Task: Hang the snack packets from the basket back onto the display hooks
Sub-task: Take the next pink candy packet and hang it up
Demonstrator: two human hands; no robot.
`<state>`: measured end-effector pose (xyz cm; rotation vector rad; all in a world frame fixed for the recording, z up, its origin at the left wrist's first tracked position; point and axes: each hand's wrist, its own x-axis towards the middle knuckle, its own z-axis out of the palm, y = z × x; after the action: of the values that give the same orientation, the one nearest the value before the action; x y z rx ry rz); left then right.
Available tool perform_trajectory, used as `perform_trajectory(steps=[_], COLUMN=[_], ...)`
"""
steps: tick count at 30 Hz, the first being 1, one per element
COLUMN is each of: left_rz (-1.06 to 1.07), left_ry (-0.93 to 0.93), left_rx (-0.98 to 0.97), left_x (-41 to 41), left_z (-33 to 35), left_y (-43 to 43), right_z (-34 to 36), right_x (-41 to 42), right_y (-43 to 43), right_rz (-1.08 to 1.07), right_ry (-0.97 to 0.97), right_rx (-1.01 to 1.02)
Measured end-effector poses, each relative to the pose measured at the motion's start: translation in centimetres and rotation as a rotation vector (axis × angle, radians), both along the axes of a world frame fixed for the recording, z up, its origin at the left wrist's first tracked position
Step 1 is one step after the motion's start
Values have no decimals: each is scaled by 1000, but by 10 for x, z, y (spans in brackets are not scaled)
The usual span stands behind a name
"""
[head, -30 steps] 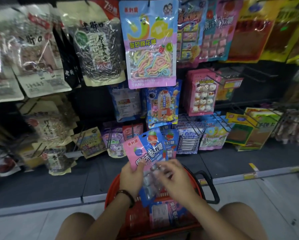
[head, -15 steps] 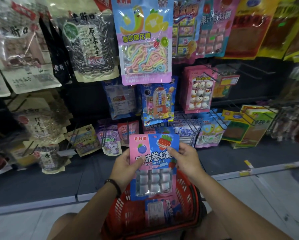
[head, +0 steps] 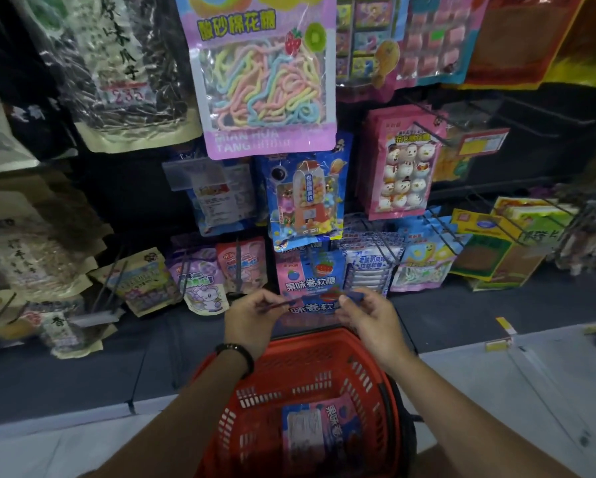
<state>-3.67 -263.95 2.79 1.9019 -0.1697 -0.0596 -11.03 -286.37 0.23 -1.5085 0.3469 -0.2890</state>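
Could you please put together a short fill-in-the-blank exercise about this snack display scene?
1. The left hand and right hand pinch the held packet by its top edge above the ____ basket.
2. Inside the basket, ____ spare packet shows.
3. A dark bracelet circles the ____ wrist.
Missing words: red; one; left.

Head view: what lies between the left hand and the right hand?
In the head view, the snack packet spans that gap; the left hand and right hand each pinch one side.
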Motion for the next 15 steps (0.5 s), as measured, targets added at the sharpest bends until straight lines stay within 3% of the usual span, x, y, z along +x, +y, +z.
perform_trajectory(steps=[3, 15], left_rz=[-7, -19], left_ry=[9, 161], left_rx=[143, -18], left_x=[22, 75], left_z=[-23, -94], left_y=[-11, -40], right_z=[-22, -101], right_x=[21, 82], right_y=[-8, -28], right_rz=[-19, -101], right_ry=[13, 127], right_rx=[106, 250])
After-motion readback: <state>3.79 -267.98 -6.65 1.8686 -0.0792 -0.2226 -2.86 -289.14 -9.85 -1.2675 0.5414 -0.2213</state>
